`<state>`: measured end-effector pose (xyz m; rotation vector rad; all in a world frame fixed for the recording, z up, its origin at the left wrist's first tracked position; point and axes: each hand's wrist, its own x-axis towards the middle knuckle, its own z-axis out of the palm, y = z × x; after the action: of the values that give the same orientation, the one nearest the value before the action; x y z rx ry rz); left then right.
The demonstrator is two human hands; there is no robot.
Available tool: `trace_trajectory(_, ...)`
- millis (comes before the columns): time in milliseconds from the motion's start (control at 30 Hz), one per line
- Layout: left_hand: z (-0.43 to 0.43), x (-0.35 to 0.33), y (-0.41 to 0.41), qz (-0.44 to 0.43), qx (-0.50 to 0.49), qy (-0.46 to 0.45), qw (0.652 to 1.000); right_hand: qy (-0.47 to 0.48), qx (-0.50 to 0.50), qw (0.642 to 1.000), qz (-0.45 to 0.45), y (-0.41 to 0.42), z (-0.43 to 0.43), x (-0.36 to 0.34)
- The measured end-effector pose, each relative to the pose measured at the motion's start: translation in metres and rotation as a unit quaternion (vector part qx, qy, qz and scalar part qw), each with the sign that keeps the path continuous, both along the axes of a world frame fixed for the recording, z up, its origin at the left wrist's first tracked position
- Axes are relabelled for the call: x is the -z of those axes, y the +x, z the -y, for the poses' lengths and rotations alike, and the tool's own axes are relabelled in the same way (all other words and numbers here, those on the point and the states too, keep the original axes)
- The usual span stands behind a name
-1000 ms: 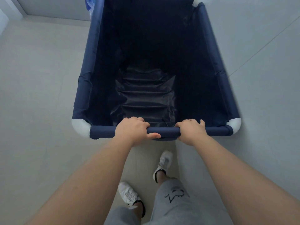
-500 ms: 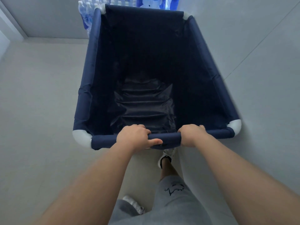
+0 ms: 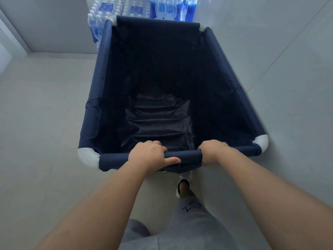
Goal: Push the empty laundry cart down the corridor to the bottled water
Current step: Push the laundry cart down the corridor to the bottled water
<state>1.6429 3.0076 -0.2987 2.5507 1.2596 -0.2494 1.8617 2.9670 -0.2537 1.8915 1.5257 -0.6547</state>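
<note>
Left hand [image 3: 147,156] and right hand [image 3: 213,152] both wrapped tight around near top rail [image 3: 187,157] of empty navy fabric laundry cart [image 3: 100,91] on pale floor [image 3: 45,123], cart's far end just in front of stacked bottled water packs [image 3: 126,8] against back wall, one white sneaker [image 3: 185,177] under the rail

Cart [image 3: 100,73] walls: dark navy cloth, matt; liner at bottom [image 3: 158,123] glossy, creased, thin synthetic. Corner joints [image 3: 261,141] smooth white plastic. Bottles [image 3: 97,24] clear shiny plastic w/ blue labels. Floor [image 3: 45,123] smooth, pale, matt. Trousers [image 3: 189,222] soft grey cloth.
</note>
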Motion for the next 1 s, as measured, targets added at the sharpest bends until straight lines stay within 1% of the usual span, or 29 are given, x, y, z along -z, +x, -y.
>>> trace_trajectory(167,0.004,0.002,-0.001,0.006,0.013,0.028,1.000,0.014,-0.006,1.000,0.004,-0.001,0.006,0.001)
trace_trajectory(300,0.006,-0.001,-0.001,-0.003,0.019,0.030,0.999,0.011,-0.004,1.000,0.005,-0.001,0.006,0.000)
trace_trajectory(600,-0.001,-0.004,0.000,-0.010,0.021,0.021,1.000,0.003,-0.008,1.000,0.001,0.003,-0.002,0.000)
trace_trajectory(1000,-0.003,-0.010,0.001,-0.023,-0.004,-0.025,0.999,0.006,-0.005,1.000,-0.001,0.006,-0.007,0.001)
